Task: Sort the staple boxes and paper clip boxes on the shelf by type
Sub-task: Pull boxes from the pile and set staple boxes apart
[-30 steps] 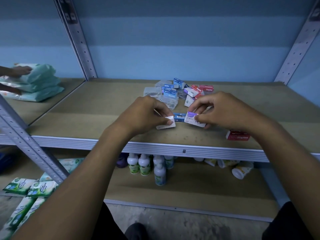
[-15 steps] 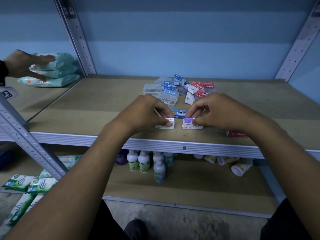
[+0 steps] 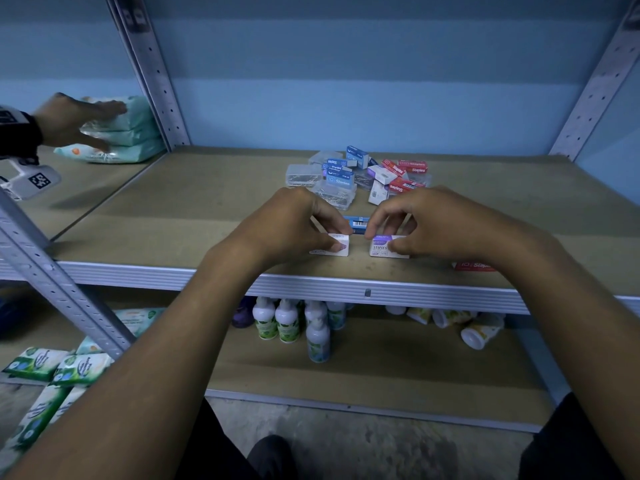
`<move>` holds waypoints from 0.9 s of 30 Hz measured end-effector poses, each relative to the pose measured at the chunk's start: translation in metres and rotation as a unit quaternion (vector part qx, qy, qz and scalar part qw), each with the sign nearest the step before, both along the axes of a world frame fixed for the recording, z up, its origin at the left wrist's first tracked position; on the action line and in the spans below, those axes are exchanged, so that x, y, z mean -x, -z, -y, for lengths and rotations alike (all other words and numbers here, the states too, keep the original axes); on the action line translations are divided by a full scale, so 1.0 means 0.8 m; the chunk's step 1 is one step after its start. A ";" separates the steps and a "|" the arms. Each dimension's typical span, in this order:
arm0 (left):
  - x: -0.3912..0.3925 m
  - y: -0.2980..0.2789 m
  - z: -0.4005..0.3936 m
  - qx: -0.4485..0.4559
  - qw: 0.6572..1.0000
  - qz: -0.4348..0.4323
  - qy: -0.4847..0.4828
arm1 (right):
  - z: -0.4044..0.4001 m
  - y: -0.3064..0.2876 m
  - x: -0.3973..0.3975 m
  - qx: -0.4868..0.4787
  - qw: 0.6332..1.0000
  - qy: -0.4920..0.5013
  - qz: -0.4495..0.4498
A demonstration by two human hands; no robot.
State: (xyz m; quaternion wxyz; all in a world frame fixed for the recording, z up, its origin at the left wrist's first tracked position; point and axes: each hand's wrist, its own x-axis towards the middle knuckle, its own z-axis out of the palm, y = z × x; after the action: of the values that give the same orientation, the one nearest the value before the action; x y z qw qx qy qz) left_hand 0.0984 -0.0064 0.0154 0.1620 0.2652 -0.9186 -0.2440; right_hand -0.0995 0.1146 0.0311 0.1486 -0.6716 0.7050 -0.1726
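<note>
Brown shelf board (image 3: 173, 209) spans mid-frame, metal edge along its front; grey upright post (image 3: 152, 71) at upper left. Lower shelf below centre holds a cluster of small bottles (image 3: 287, 323), some upright at centre, others tipped over to the right. Stack of pale green packets (image 3: 131, 133) at far left on the neighbouring shelf, another person's hand (image 3: 69, 123) laid flat on it. Green wipe packs (image 3: 38, 365) at lower left. Mixed pile of boxes (image 3: 360, 178) at upper centre of the board: blue and red staple boxes jumbled with clear paper clip boxes. Left hand (image 3: 294, 226) at centre frame, fingers curled, pinching a white staple box (image 3: 341, 245) that lies flat near the front edge. Right hand (image 3: 429, 223) just right of it, thumb and fingers pinching a second white box with a purple corner (image 3: 379, 245). The two white boxes sit side by side, a narrow gap between. A blue box (image 3: 356, 223) lies just behind them, between the fingertips. A lone red box (image 3: 476, 265) rests at the right front edge, partly hidden by the right forearm.
</note>
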 end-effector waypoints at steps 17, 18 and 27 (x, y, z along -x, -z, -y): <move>0.023 0.000 -0.016 -0.001 1.000 0.002 0.025 | -0.021 -0.007 0.013 -0.030 0.998 0.044 -0.032; 0.023 0.001 -0.016 -0.003 1.000 0.002 0.026 | -0.022 -0.007 0.014 -0.031 0.998 0.044 -0.032; 0.023 0.004 -0.016 0.003 0.999 -0.001 0.048 | -0.026 -0.008 0.017 -0.031 0.998 0.053 -0.029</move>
State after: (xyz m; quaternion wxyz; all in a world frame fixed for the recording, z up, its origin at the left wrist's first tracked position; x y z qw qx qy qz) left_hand 0.0798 0.0065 0.0125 0.1521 0.2200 -0.9308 -0.2490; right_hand -0.1131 0.1351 0.0375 0.1396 -0.6331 0.7487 -0.1382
